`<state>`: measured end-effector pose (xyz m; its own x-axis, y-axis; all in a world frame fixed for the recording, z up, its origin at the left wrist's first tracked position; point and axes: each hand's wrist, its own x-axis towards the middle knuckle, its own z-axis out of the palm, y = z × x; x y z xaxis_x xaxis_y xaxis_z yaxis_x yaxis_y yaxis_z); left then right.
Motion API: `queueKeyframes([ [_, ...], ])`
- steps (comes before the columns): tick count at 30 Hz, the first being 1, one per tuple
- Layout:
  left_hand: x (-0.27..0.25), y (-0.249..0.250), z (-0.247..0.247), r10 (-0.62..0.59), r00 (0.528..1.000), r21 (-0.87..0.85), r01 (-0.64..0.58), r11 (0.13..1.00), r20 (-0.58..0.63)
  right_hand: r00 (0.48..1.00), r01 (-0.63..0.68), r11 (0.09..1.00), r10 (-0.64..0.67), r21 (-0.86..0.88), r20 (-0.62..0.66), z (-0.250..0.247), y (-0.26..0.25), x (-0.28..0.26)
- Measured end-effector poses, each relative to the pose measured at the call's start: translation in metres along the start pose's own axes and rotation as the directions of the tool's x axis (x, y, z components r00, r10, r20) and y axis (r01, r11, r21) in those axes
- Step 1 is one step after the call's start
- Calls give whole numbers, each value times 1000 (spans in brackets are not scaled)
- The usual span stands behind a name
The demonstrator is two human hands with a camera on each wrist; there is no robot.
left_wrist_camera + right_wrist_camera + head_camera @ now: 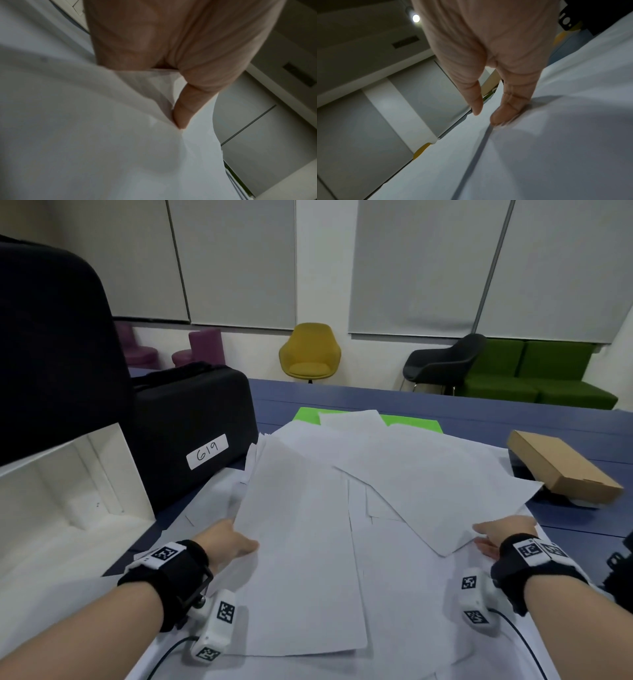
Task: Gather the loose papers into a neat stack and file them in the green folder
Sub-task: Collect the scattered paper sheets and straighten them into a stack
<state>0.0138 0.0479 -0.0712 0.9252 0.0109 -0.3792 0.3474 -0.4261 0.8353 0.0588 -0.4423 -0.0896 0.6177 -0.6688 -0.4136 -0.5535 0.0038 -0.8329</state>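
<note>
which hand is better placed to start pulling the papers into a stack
Left, probably: the left hand already has its thumb tucked into the papers, gripping sheets. The right hand only rests flat fingertips on top.

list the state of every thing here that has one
papers: loose, fanned out, overlapping, not stacked
green folder: flat on the table, mostly covered by papers
left hand: pinching a sheet's corner
right hand: fingers straight, on the papers
cardboard box: closed
black case: closed
</note>
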Motion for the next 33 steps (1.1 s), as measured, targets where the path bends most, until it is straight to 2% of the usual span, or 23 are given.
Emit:
queueKeyframes([
  [2, 2, 0, 0, -2, 1000, 6, 2, 1000, -1, 1000, 13, 997, -11, -71, 22, 3, 4, 17],
  [5, 4, 1, 0, -8, 1000, 25, 7, 1000, 24, 999, 42, 984, -41, -172, 6, 8, -9, -8],
  [8, 9, 0, 0, -9, 999, 50, 7, 999, 37, 986, 169, 881, -145, -442, 88, 8, -20, -42],
  [10, 10, -1, 1, -9, 1000, 70, 7, 998, 28, 986, 164, 827, -123, -538, 112, 7, -27, -53],
  [11, 12, -2, 1, -11, 1000, 81, 9, 997, 21, 984, 148, 840, -72, -522, 163, 6, -29, -55],
  [12, 12, -1, 2, -15, 1000, 95, 13, 995, 21, 969, 208, 786, -84, -582, 234, 5, -32, -60],
  [13, 14, -1, 1, -18, 1000, 106, 15, 994, 21, 961, 254, 764, -130, -593, 244, 3, -32, -63],
  [15, 17, -3, -1, -26, 999, 120, 23, 993, 27, 956, 292, 654, -170, -698, 241, -7, -31, -64],
  [17, 20, -3, -4, -33, 999, 134, 28, 991, 36, 941, 332, 472, -223, -817, 253, -23, -33, -73],
  [20, 23, -5, -6, -42, 998, 136, 37, 990, 36, 932, 337, 308, -245, -889, 268, -47, -26, -67],
  [21, 26, -7, -6, -38, 999, 141, 34, 989, 31, 941, 307, 278, -229, -910, 247, -56, -24, -69],
  [22, 26, -8, -7, -36, 999, 150, 32, 988, 23, 939, 309, 289, -241, -906, 244, -64, -21, -69],
  [23, 28, -9, -7, -36, 999, 152, 32, 988, 25, 933, 324, 345, -269, -881, 238, -72, -16, -72],
  [24, 29, -10, -7, -33, 999, 151, 29, 988, 29, 933, 329, 343, -261, -880, 247, -80, -12, -78],
  [27, 20, -3, -4, -37, 999, 193, 33, 981, 18, 933, 355, 235, -145, -905, 329, -98, -3, -81],
  [28, 17, -2, -2, -32, 999, 213, 29, 977, 10, 929, 369, 272, -117, -889, 350, -103, 1, -80],
  [30, 14, 0, 3, -9, 1000, 256, 8, 967, 1, 931, 362, 426, -119, -829, 346, -112, 10, -79],
  [33, 9, 3, 10, 36, 999, 347, -35, 937, 3, 931, 362, 511, -152, -780, 332, -121, 22, -80],
])
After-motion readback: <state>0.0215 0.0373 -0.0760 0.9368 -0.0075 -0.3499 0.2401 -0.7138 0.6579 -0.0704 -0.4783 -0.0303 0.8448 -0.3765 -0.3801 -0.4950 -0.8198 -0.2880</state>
